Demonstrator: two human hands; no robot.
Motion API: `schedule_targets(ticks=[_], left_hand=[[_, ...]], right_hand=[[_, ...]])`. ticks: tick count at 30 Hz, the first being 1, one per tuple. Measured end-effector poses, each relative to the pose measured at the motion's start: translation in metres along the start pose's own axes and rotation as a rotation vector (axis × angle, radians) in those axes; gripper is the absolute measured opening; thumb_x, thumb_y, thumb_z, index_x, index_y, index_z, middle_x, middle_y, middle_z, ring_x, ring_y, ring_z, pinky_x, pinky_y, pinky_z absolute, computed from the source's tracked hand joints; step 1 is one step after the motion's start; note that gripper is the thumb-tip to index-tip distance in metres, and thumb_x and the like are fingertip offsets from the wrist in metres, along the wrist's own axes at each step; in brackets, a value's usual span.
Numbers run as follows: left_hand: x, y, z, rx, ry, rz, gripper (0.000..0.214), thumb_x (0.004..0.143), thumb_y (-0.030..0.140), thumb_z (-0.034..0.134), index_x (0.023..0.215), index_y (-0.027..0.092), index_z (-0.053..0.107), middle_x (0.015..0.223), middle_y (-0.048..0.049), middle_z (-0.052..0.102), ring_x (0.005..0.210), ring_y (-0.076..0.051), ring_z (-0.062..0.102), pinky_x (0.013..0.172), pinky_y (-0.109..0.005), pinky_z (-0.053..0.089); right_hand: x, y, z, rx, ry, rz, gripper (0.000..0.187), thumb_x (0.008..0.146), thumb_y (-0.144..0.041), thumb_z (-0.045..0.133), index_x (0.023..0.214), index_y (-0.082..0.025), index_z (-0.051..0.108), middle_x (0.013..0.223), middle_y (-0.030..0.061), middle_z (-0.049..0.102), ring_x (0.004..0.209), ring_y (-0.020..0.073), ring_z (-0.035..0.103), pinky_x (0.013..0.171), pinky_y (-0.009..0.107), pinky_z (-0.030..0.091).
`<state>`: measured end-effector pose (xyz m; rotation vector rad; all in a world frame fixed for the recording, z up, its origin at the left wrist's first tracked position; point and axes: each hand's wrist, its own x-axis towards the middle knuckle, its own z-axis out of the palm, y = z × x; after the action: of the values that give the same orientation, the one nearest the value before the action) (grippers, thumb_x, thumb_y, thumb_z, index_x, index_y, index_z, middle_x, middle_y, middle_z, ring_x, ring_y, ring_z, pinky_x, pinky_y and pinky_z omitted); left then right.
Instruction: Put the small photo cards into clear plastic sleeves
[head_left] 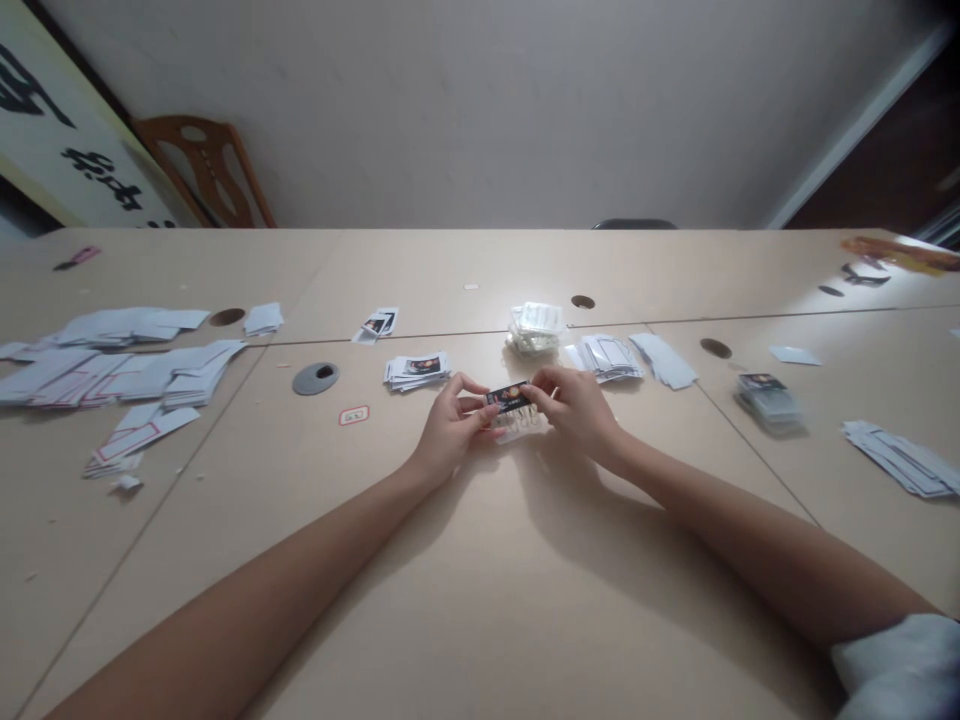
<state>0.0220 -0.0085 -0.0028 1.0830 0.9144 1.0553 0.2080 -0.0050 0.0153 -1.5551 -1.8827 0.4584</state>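
Both hands hold a small clear plastic pack (519, 424) with thin curved, hook-like pieces inside and a black printed card (508, 397) along its top. My left hand (455, 418) pinches the left side of the card between thumb and fingers. At the card's right end, the thumb and fingers of my right hand (574, 405) are closed on it. Just beyond the hands sits a pile of clear plastic packs (535, 328). A stack of printed cards (417, 370) lies left of my left hand, and white cards with dark outlines (607, 358) lie behind my right hand.
White paper slips (120, 370) spread over the table's left side. A red-edged label (354, 415) and a grey cable grommet (316, 378) are nearer. To the right stand finished-looking packs (770, 402) and a fanned stack of white cards (904, 460). A wooden chair (210, 170) is behind.
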Motion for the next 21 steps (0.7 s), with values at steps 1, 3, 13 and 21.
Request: schedule_targets(ticks=[1, 3, 13, 21], left_hand=[[-0.0001, 0.0001, 0.0001, 0.002, 0.004, -0.002, 0.044, 0.067, 0.036, 0.08, 0.087, 0.019, 0.045, 0.079, -0.0022, 0.07, 0.072, -0.016, 0.069, 0.064, -0.026, 0.058], [-0.0005, 0.0005, 0.0004, -0.001, 0.012, -0.005, 0.044, 0.067, 0.036, 0.08, 0.087, 0.019, 0.045, 0.08, -0.0022, 0.071, 0.073, -0.016, 0.07, 0.064, -0.026, 0.058], [-0.0007, 0.0015, 0.0005, -0.001, 0.007, -0.01, 0.045, 0.066, 0.036, 0.081, 0.087, 0.019, 0.045, 0.08, -0.002, 0.07, 0.073, -0.016, 0.07, 0.065, -0.026, 0.058], [-0.0004, -0.001, 0.0003, -0.001, 0.0, 0.019, 0.044, 0.066, 0.035, 0.08, 0.086, 0.019, 0.045, 0.078, -0.0013, 0.07, 0.07, -0.015, 0.069, 0.061, -0.026, 0.058]], right_hand=[[-0.0001, 0.0, -0.0001, -0.003, -0.001, 0.0, 0.024, 0.087, -0.034, 0.056, 0.07, -0.019, 0.061, 0.066, 0.0019, 0.065, 0.056, 0.0135, 0.054, 0.051, 0.025, 0.032], [-0.0004, -0.0001, 0.0, -0.008, -0.002, -0.001, 0.024, 0.087, -0.034, 0.056, 0.07, -0.019, 0.061, 0.066, 0.0017, 0.065, 0.056, 0.0133, 0.054, 0.051, 0.025, 0.032], [0.0014, 0.0028, 0.0021, -0.047, -0.006, -0.001, 0.024, 0.088, -0.035, 0.056, 0.07, -0.019, 0.06, 0.065, 0.0004, 0.064, 0.057, 0.0132, 0.052, 0.054, 0.025, 0.032], [0.0025, 0.0013, 0.0002, -0.107, -0.037, 0.032, 0.025, 0.088, -0.037, 0.055, 0.072, -0.019, 0.062, 0.068, 0.0012, 0.065, 0.06, 0.0141, 0.055, 0.055, 0.024, 0.032]])
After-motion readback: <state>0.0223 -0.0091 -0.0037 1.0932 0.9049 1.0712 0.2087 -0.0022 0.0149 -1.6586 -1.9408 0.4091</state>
